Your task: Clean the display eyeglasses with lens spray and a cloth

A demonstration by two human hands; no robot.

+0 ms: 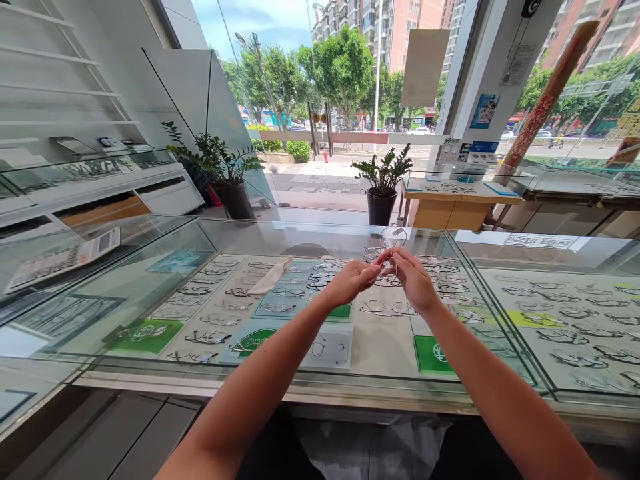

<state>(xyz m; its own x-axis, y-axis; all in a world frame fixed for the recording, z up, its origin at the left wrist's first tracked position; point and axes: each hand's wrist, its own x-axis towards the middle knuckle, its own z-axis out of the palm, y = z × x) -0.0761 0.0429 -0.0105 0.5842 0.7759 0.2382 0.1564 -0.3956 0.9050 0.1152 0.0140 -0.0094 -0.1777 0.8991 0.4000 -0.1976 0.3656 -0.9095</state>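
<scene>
Above the glass display counter (280, 233), both my hands come together on a pair of thin-rimmed eyeglasses (394, 228). One round lens stands up beyond the fingers, and part of the other rim shows below them. My left hand (350, 281) is closed, its thumb and fingertips pinching the frame from the left. My right hand (415, 283) grips from the right, fingers bent over the middle of the frame. The fingers hide part of the eyeglasses. Rows of other glasses lie beneath the counter glass, and a beige cloth (270, 277) is left of my hands.
A large calculator-like panel (70, 259) rests on the counter at the left. Beyond the counter stand two potted plants (381, 177) (233, 173) and a wooden display table (455, 203). Glass doors face the street. More glasses fill the right-hand case (565, 307).
</scene>
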